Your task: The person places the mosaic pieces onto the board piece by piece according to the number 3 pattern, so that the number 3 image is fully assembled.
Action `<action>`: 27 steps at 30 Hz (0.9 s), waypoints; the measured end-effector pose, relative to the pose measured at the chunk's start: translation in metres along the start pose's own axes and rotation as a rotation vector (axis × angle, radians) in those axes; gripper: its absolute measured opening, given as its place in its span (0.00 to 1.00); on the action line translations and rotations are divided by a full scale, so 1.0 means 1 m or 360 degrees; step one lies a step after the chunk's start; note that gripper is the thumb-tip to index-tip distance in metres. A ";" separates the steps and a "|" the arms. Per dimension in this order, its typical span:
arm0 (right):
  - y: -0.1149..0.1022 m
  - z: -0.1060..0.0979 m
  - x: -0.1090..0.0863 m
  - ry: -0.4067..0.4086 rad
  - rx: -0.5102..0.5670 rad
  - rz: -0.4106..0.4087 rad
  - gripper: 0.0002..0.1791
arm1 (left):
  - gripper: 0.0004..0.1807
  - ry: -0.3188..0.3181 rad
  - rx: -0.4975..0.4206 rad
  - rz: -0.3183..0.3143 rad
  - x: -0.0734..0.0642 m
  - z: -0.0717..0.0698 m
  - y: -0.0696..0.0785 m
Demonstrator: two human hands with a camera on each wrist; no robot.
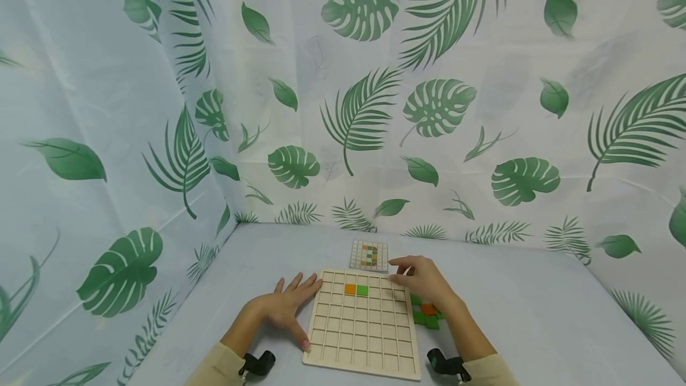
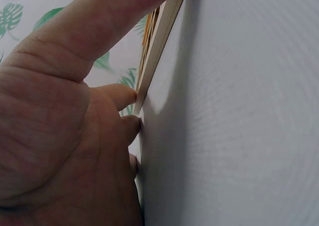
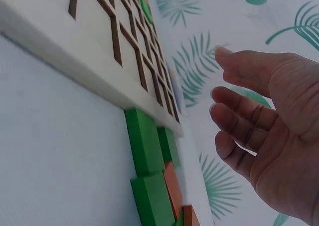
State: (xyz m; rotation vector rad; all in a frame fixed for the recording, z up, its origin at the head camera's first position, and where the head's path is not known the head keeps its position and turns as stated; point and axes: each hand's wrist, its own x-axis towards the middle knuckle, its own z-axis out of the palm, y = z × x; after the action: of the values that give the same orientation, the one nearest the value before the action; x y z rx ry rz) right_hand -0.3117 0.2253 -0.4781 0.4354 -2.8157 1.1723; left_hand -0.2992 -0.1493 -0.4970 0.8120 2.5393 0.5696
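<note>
Sleeves (image 1: 217, 368): beige, cut off by the bottom edge of the frame, left and right of centre.
Black devices (image 1: 259, 364): one is worn at each wrist, just above the sleeves.
Board (image 1: 354, 329): laid flat at lower centre on the pale tabletop (image 1: 541, 314), turned slightly askew; pale cream, with a plain rim and a grid of square cells, whose dividing lines are seen as brown in the right wrist view.
Left hand (image 1: 284, 308): placed along the board's left side, fingers and thumb spread wide; the near left corner is touched by the thumb, the upper left edge by the forefinger.
Loose tiles (image 1: 432, 321): green and orange-red, thick and square-edged, heaped at the board's right side; one green piece is seen against the rim, and the heap is partly covered by the right forearm.
Orange tile (image 1: 350, 289): set in a cell of the second row from the far edge, left of centre.
Green tile (image 1: 362, 290): bright, set in the next cell to the right.
Right hand (image 1: 423, 279): held above the far right corner, fingers loosely bent, thumb apart from them.
Card (image 1: 369, 256): laid just beyond the board, printed with a small coloured grid, perhaps orange, green and red; too small to be read surely.
Backdrop (image 1: 375, 112): white cloth, printed with green leaves.
</note>
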 end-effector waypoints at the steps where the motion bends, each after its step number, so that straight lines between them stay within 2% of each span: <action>1: 0.002 -0.002 -0.001 0.0005 -0.0004 0.0002 0.21 | 0.77 -0.0002 0.0001 0.0001 0.000 0.000 0.000; 6: 0.011 -0.015 -0.004 0.0028 -0.0049 -0.0024 0.22 | 0.77 0.0003 0.0008 0.0004 0.000 0.000 0.000; 18: 0.029 -0.030 -0.010 0.0017 -0.0093 0.0061 0.19 | 0.77 0.0003 0.0004 0.0006 -0.002 0.000 0.002; 27: 0.039 -0.041 -0.015 -0.0040 -0.0079 0.0113 0.19 | 0.77 -0.0001 -0.0007 0.0019 -0.001 0.000 0.000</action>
State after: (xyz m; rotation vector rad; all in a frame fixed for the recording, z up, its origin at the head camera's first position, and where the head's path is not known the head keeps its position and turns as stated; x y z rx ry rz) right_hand -0.3103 0.2834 -0.4783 0.3516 -2.8971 1.1141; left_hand -0.2987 -0.1499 -0.4974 0.8264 2.5334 0.5780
